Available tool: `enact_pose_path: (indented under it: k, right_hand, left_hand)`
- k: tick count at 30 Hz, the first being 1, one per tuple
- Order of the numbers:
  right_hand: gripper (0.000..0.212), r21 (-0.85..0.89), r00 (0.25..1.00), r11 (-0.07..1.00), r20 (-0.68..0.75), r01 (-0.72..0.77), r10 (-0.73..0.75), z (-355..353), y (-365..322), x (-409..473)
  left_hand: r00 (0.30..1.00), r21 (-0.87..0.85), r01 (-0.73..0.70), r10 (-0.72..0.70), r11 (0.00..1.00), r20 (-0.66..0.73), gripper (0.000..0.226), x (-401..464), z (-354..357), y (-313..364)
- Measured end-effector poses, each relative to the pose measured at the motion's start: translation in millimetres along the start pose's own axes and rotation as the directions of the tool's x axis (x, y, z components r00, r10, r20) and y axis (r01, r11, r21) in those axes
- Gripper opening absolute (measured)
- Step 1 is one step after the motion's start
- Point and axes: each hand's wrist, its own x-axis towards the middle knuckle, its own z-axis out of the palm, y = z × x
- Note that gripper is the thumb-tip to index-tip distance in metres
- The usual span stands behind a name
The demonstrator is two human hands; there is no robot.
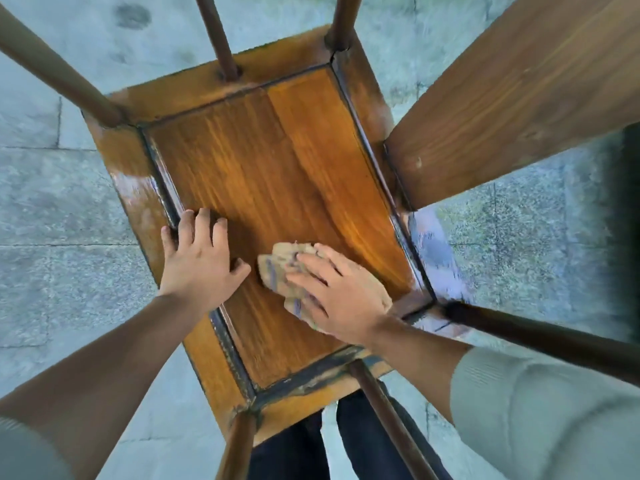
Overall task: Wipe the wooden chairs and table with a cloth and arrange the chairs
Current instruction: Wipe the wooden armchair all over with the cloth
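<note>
I look straight down on a wooden chair (277,161) with an orange-brown seat panel inside a raised frame. Dark posts (218,36) rise from its corners toward the camera. A crumpled beige cloth (280,268) with blue stripes lies on the near right part of the seat. My right hand (343,296) presses flat on the cloth, fingers spread over it. Beside it, my left hand (201,258) rests open on the seat, with fingertips touching the left frame edge.
A broad wooden board (512,98) slants up from the chair's right side. Grey stone paving (52,202) surrounds the chair. My dark trouser legs (311,452) stand just behind the near edge. A dark rail (540,341) runs out to the right.
</note>
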Motion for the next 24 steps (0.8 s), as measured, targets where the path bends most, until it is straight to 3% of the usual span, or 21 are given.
enact_pose_path:
  k: [1, 3, 6, 8, 9, 10, 11, 12, 14, 15, 18, 23, 24]
  right_hand:
    - [0.044, -0.002, 0.981, 0.987, 0.111, 0.161, -0.16, -0.5, 7.6, -4.8]
    - [0.046, 0.007, 0.946, 0.977, 0.251, 0.211, -0.206, -5.9, 32.8, -19.4]
    - [0.045, -0.026, 0.991, 0.998, 0.124, 0.058, -0.054, -24.2, 73.4, -8.9]
    - [0.043, 0.002, 0.974, 0.975, -0.044, -0.22, 0.22, -28.5, 73.5, 1.0]
    - [0.043, 0.041, 0.894, 0.901, -0.115, -0.431, 0.433, -22.2, 49.9, 5.4]
    - [0.045, 0.075, 0.768, 0.786, -0.173, -0.614, 0.617, -14.8, 24.4, 13.5]
    - [0.046, 0.142, 0.587, 0.617, -0.203, -0.774, 0.784, -3.2, -5.9, 22.4]
    - [0.047, 0.245, 0.388, 0.433, -0.212, -0.867, 0.897, 6.3, -34.7, 34.6]
    - [0.048, 0.41, 0.138, 0.229, -0.24, -0.883, 0.961, 15.4, -76.7, 62.7]
    - [0.049, 0.466, 0.096, 0.204, -0.245, -0.861, 0.965, 18.8, -87.7, 70.6]
    - [0.05, 0.409, 0.155, 0.223, -0.192, -0.885, 0.969, 41.3, -145.4, 63.9]
    - [0.051, 0.471, -0.043, -0.055, 0.036, -0.881, 0.998, 32.9, -162.0, 87.4]
    - [0.052, 0.463, -0.051, -0.069, 0.052, -0.884, 0.997, 29.9, -162.2, 92.0]
  left_hand:
    - [1.0, 0.016, 0.011, -0.011, 1.0, -0.002, 0.072, 0.4, -0.8, -3.4]
    - [0.999, 0.033, -0.045, 0.044, 0.998, 0.029, 0.073, 2.1, -3.8, 4.8]
    - [1.0, -0.038, -0.009, 0.01, 0.999, 0.006, 0.072, 10.4, -14.7, 18.5]
    - [0.998, -0.052, -0.056, 0.055, 0.997, -0.024, 0.069, 16.4, -22.2, 22.0]
    - [0.993, -0.027, -0.121, 0.121, 0.992, -0.019, 0.068, 14.0, -22.3, 18.7]
    - [0.983, -0.003, -0.183, 0.183, 0.983, -0.019, 0.068, 11.6, -20.4, 18.0]
    - [0.966, 0.016, -0.258, 0.258, 0.966, -0.009, 0.068, 10.6, -18.6, 16.5]
    - [0.941, 0.031, -0.337, 0.338, 0.941, -0.021, 0.068, 15.1, -19.2, 16.0]
    - [0.873, 0.091, -0.483, 0.487, 0.871, -0.034, 0.067, 37.6, -22.3, 15.9]
    - [0.843, 0.105, -0.533, 0.538, 0.84, -0.024, 0.066, 48.5, -23.1, 16.7]
    - [0.746, 0.173, -0.665, 0.656, 0.726, 0.114, 0.067, 41.9, -16.3, 1.9]
    - [0.733, 0.26, -0.68, 0.641, 0.686, 0.227, 0.073, 44.6, -31.2, -0.4]
    - [0.734, 0.26, -0.679, 0.636, 0.686, 0.238, 0.073, 46.5, -35.2, 1.3]
